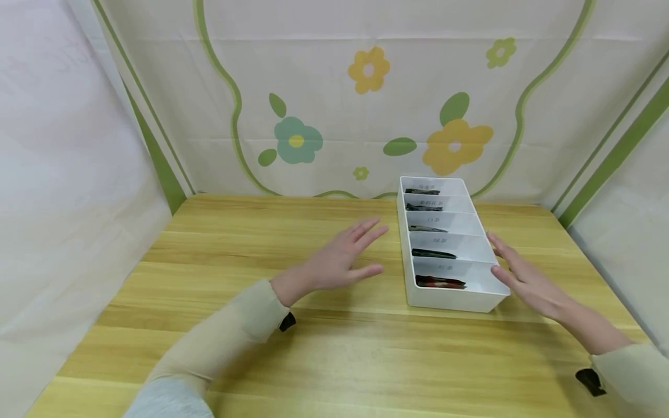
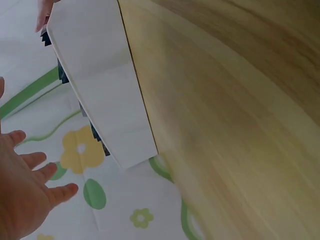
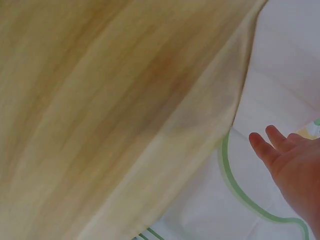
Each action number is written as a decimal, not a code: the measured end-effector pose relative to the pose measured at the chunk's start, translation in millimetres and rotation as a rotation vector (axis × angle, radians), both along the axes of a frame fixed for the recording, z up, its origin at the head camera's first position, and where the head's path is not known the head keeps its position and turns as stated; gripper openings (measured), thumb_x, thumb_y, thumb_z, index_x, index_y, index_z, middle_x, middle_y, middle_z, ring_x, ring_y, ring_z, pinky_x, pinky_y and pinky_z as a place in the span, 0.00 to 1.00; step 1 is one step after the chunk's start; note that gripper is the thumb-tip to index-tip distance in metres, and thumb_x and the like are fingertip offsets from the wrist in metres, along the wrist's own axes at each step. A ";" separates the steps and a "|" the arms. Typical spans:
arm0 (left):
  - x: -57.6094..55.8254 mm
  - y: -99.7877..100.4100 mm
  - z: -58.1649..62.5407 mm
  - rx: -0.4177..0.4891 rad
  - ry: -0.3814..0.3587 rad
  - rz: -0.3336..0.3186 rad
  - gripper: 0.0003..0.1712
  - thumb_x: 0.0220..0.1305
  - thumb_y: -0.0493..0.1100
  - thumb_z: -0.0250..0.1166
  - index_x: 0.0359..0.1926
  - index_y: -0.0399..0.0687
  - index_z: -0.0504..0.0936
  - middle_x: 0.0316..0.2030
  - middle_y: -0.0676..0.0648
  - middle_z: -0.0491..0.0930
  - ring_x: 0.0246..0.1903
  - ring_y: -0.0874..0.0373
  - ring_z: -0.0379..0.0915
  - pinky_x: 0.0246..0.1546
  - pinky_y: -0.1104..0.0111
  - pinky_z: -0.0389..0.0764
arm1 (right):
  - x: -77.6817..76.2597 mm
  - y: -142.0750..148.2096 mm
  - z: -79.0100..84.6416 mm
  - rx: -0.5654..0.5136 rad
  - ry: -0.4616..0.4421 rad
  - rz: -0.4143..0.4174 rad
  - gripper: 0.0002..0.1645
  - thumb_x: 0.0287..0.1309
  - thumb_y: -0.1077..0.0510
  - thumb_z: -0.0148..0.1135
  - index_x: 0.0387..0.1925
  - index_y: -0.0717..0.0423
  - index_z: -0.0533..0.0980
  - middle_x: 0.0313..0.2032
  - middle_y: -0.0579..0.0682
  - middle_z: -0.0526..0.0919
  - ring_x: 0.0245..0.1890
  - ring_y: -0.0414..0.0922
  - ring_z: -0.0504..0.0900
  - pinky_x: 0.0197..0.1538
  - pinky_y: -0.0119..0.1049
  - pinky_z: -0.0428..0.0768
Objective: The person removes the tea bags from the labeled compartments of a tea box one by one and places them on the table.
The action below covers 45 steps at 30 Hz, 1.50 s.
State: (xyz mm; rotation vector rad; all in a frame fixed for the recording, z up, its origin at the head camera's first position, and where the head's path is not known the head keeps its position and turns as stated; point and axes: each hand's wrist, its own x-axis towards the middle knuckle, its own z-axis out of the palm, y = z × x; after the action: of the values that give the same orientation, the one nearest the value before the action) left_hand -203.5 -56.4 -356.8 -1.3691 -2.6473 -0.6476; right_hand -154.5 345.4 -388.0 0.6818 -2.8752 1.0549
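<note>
A white divided box (image 1: 449,299) stands on the right half of the wooden table, its five-slot length running away from me. Each compartment holds dark, slim packets; the nearest has red and black packets (image 1: 440,283), the one behind it a dark packet (image 1: 434,253). My left hand (image 1: 340,255) hovers left of the box, fingers spread and apart from it. On the other side, my right hand (image 1: 530,284) is beside the box's right wall with fingers extended; whether it touches the wall I cannot tell. In the left wrist view the box's side (image 2: 102,75) faces my left hand (image 2: 25,195).
The wooden table (image 1: 334,360) reaches to a floral cloth backdrop (image 1: 334,75). White cloth hangs at the left (image 1: 68,174) and right sides. Dark straps (image 1: 590,382) show at my cuffs.
</note>
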 end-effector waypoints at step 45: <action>-18.0 67.7 -20.4 0.245 -0.519 -0.251 0.15 0.68 0.40 0.63 0.54 0.41 0.80 0.47 0.51 0.82 0.41 0.70 0.75 0.46 0.75 0.75 | -14.1 14.0 -16.3 -0.277 -0.195 0.143 0.48 0.64 0.72 0.56 0.77 0.52 0.43 0.73 0.60 0.47 0.59 0.19 0.59 0.51 0.18 0.68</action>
State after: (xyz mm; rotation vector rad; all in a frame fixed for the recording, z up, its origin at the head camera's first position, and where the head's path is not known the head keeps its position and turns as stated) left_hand -221.5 11.3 -377.2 -1.6500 -2.6314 -1.4841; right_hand -168.6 359.4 -404.3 0.8149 -2.7817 1.5842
